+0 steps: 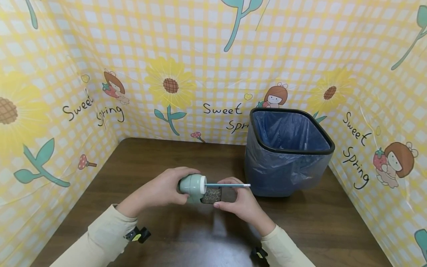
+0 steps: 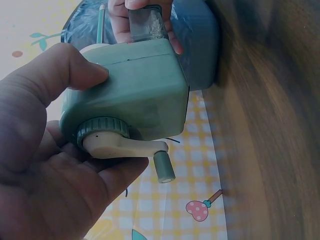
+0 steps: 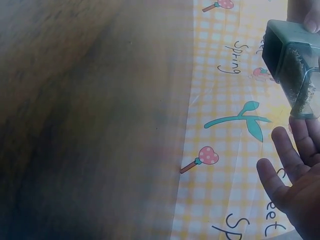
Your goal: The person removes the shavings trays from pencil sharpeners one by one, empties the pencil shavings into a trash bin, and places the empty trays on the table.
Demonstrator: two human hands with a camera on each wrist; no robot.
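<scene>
My left hand (image 1: 163, 187) grips a green hand-crank pencil sharpener (image 2: 130, 85), raised over the table and turned on its side. Its cream crank (image 2: 125, 147) with a green knob faces the left wrist camera. A light blue pencil (image 1: 227, 185) sticks out of the sharpener's white front, pointing right. From the body juts a see-through shavings drawer (image 3: 302, 90), partly pulled out, with dark shavings inside. My right hand (image 1: 243, 202) pinches the drawer's outer end between thumb and fingers. In the right wrist view, some other fingers of that hand are spread below the drawer.
A bin (image 1: 290, 176) with a black rim and a blue-tinted plastic liner stands at the table's back right, just beyond my right hand. The dark wooden table (image 1: 153, 155) is bordered by yellow checked cloth walls (image 1: 207, 74) at the back and both sides.
</scene>
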